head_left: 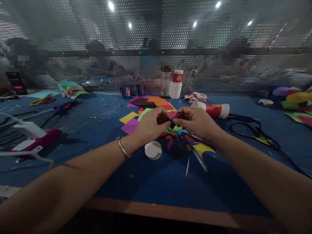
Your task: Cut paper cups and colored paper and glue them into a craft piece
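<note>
Both my hands meet above the middle of a blue table (102, 130). My left hand (152, 125), with a metal bangle on the wrist, and my right hand (196, 123) pinch a small magenta piece of paper (175, 116) between their fingertips. Below them lies a scatter of coloured paper squares (133, 122) and scraps. A small white cup lid (153, 150) sits just under my left wrist. Scissors (195, 152) lie under my right hand, partly hidden.
A stack of paper cups (176, 84) and a clear jar (166, 81) stand at the back by a perforated metal screen. A toppled cup stack (212, 109), black cables (255, 133), a purple glue gun (34, 143), folded papers (70, 89) and yellow-handled scissors (40, 101) lie around.
</note>
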`<state>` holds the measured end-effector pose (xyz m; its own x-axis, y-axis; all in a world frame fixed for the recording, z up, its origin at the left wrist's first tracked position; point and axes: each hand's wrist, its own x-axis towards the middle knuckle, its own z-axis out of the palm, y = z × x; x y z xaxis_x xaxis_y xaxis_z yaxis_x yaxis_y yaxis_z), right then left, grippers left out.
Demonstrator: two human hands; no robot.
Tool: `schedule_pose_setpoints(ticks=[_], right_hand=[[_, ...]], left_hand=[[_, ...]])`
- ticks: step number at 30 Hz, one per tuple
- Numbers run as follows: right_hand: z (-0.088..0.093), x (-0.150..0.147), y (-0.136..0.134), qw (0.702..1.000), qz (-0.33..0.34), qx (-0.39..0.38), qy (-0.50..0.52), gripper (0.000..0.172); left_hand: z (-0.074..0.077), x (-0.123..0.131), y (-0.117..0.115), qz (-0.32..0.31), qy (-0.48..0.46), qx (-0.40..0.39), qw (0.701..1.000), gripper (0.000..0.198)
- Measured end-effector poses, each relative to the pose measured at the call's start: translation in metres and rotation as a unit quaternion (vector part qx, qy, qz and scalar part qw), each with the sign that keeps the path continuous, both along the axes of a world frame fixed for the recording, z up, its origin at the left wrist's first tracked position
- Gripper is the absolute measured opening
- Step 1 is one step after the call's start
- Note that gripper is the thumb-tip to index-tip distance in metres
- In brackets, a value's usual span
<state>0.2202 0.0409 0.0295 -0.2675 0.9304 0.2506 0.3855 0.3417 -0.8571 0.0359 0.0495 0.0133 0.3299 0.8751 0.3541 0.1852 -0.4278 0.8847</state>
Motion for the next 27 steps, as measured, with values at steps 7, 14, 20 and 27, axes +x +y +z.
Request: schedule_pose_setpoints(ticks=[7, 14, 20, 27], right_hand=[[-0.0008, -0.0004, 0.0007, 1.0, -0.002, 0.008, -0.019, 0.02], [-0.0012, 0.0001, 0.0013, 0.999, 0.002, 0.022, -0.033, 0.021], [-0.0005, 0.0007, 0.001, 0.999, 0.0, 0.019, -0.042, 0.019], [-0.0004, 0.0, 0.001, 0.999, 0.007, 0.01, -0.043, 0.013]], left_hand=[[-0.0016, 0.0006, 0.0014, -0.003, -0.004, -0.013, 1.0, 0.018], [-0.002, 0.0012, 0.0008, -0.022, -0.065, -0.087, 0.994, 0.02], [-0.0035, 0.0011, 0.0025, -0.022, -0.07, -0.13, 0.989, 0.012], [-0.0019, 0.0005, 0.0019, -0.019, -0.039, -0.095, 0.994, 0.01]])
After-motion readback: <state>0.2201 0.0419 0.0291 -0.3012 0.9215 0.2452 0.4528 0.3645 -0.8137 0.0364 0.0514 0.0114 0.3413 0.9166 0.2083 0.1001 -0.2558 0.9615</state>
